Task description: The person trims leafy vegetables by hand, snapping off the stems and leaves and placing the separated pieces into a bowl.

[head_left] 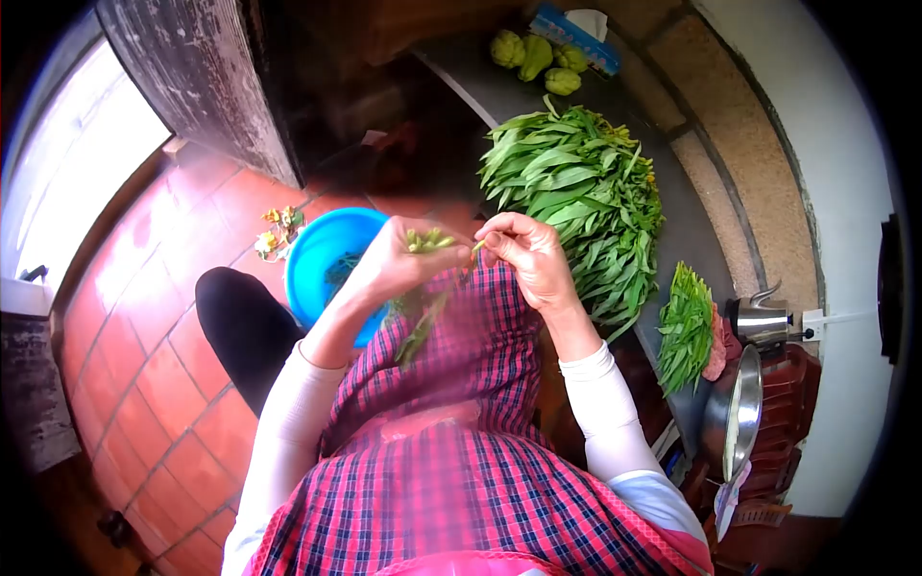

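My left hand (392, 264) is closed round a small bunch of green stems (429, 241), their cut ends up and leafy parts hanging below over the checked apron (451, 336). Beside it, my right hand (533, 257) pinches the tip of a thin stem (478, 246) between thumb and forefinger, close to the left hand's fingers. Under and left of my left hand stands a blue basin (312, 269) with some dark greens inside. A large heap of long green leaves (586, 197) lies on the dark counter (687, 230) to the right.
A smaller leafy bunch (684, 331) lies nearer on the right, by a metal kettle (764, 322) and a metal bowl (742, 413). Green chayotes (536, 58) and a tissue box (576, 38) are at the back. Yellowish scraps (277, 233) lie on the tiled floor (173, 384).
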Available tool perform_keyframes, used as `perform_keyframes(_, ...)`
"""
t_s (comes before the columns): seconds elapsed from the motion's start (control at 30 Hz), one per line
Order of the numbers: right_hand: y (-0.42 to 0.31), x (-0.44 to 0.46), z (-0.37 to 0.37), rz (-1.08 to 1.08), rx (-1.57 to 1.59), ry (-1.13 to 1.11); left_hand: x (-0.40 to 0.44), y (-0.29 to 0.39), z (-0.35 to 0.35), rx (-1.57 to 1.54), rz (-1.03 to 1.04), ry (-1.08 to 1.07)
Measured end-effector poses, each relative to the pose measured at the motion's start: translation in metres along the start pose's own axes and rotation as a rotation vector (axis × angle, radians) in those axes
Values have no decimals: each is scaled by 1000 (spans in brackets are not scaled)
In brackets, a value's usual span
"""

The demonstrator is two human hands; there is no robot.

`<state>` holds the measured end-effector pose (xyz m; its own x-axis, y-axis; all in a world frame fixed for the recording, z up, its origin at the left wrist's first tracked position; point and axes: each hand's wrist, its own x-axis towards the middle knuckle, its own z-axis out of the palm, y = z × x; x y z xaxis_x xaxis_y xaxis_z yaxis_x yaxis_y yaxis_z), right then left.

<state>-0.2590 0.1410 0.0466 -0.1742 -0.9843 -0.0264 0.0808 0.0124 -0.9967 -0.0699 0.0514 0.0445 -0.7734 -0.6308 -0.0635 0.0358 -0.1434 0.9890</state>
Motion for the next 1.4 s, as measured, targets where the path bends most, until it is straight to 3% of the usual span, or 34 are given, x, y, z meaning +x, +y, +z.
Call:
perform_keyframes(0.23, 25, -2, 25, -39, -234, 78, -3, -28, -4, 80, -130, 107)
perform_keyframes(0.3, 25, -4, 41, -320, -582, 131, -5, -31, -5, 78, -150, 200)
perform_keyframes(0.37, 32, -7, 57, -524, -718, 211, 0, -70, -11, 98, -45, 420)
perform_keyframes(0.43, 35, -6, 66, -546, -679, 275, 4, -113, -39, 203, -10, 694)
perform_keyframes(0.5, 38, 5, 70, -692, -764, 336, -19, -127, -70, -369, -109, 650)
perform_keyframes(0.53, 47, 15, 67, -640, -784, 349, -28, -124, -80, -492, -66, 606)
perform_keyframes(0.57, 59, 28, 65, -615, -834, 361, -40, -122, -86, -562, -73, 590)
perform_keyframes(0.63, 110, 55, 58, -436, -914, 100, -50, -125, -97, -722, -2, 507)
perform_keyframes(0.73, 141, 64, 79, -451, -840, -4, -59, -112, -97, -869, 30, 474)
perform_keyframes(0.83, 123, 56, 104, 4, -201, -152, -57, -103, -85, -883, 27, 528)
perform_keyframes(0.9, 110, 39, 120, -225, -472, -228, -47, -117, -73, -871, 88, 523)
perform_keyframes(0.97, 103, 20, 131, -419, -602, -100, -40, -111, -51, -897, 73, 562)
perform_keyframes(1.03, 95, 13, 123, -365, -486, -165, -38, -98, -36, -822, 124, 543)
perform_keyframes(1.13, 91, -4, 117, -488, -455, -79, -41, -66, -9, -635, 104, 556)
perform_keyframes(1.17, 89, -11, 112, -465, -567, -48, -42, -56, 0, -608, 101, 537)
perform_keyframes(1.27, 72, -32, 88, -485, -632, -12, -45, -49, 21, -468, 73, 270)
perform_keyframes(1.33, 32, -55, 65, -402, -658, 64, -40, -47, 34, -466, 115, 40)
perform_keyframes(1.37, 17, -68, 53, -362, -675, 82, -37, -37, 38, -314, 217, -121)
perform_keyframes(1.4, -3, -86, 35, -339, -690, 157, -36, -22, 52, -362, 179, -104)
